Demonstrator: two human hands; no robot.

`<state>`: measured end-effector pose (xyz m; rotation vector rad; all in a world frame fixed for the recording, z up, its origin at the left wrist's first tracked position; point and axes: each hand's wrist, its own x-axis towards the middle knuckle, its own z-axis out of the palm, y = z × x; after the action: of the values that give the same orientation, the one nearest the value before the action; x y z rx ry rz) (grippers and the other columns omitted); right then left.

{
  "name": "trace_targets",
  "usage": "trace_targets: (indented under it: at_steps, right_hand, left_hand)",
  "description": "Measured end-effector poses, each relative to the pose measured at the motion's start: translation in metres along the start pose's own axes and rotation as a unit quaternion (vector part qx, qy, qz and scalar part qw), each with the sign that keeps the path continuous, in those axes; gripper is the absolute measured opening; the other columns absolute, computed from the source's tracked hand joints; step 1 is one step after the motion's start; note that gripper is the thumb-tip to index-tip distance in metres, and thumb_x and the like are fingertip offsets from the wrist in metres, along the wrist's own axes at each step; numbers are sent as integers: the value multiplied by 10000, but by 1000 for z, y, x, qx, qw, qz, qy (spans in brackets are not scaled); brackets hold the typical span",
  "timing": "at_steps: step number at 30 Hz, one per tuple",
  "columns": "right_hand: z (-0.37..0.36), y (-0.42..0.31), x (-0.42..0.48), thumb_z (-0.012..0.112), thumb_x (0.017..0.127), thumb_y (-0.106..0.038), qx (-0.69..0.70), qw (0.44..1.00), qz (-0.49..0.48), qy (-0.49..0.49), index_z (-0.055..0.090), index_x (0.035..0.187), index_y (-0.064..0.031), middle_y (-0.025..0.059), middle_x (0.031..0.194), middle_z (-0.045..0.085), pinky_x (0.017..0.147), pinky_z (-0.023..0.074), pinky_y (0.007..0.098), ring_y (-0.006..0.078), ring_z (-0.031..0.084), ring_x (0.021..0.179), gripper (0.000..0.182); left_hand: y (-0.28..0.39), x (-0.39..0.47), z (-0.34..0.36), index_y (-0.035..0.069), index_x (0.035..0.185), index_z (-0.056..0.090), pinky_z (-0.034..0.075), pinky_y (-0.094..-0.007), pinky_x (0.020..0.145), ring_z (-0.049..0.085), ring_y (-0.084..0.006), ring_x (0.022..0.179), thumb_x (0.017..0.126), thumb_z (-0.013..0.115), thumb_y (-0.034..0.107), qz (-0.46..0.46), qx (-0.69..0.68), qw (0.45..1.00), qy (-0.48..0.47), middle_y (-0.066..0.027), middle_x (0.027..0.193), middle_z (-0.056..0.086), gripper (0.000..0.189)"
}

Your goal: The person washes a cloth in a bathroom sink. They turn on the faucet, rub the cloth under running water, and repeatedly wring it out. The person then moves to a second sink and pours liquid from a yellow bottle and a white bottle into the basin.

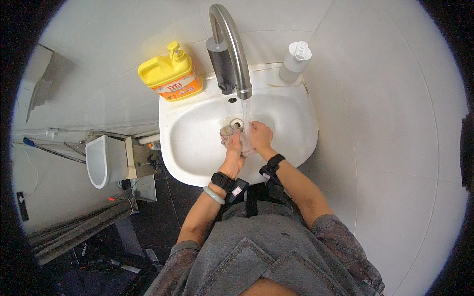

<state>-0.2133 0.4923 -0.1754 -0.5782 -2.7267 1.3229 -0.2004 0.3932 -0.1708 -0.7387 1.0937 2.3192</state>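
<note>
My left hand (233, 152) grips a wet, crumpled greyish cloth (226, 133) over the white washbasin (189, 148). A stream of water (246, 113) runs from the curved metal faucet (239, 55) and falls between my hands onto the cloth. Just right of the stream is my right hand (261, 136), its fingers curled in. Whether those fingers hold a part of the cloth is hidden by the hand and the water. The drain (237, 123) shows just beyond the cloth.
A yellow pump jug (170, 74) stands at the basin's back left corner. Behind the faucet is a dark cylindrical dispenser (222, 66). A white soap dispenser (295, 63) occupies the back right corner, near the tiled wall (389, 111). Farther left is a white urinal-like fixture (99, 162).
</note>
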Motion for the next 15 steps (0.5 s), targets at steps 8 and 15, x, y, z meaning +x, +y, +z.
trace_targets:
  at_steps: [8,15]
  right_hand:
    - [-48,44,23,603,812,-242,438,766,169,-439,536,977,-16,61,886,559,618,453,269,183,582,782,288]
    - [-27,51,22,566,834,-303,506,765,259,-302,512,1007,-103,27,939,533,679,477,318,164,525,844,270]
  left_hand:
    - [28,7,-31,175,967,422,476,-359,639,536,-226,864,831,543,181,19,86,996,-5,-42,982,515,182]
    - [34,-13,-18,174,1020,428,509,-409,743,539,-258,944,790,497,111,-34,16,999,-33,-73,1051,501,249]
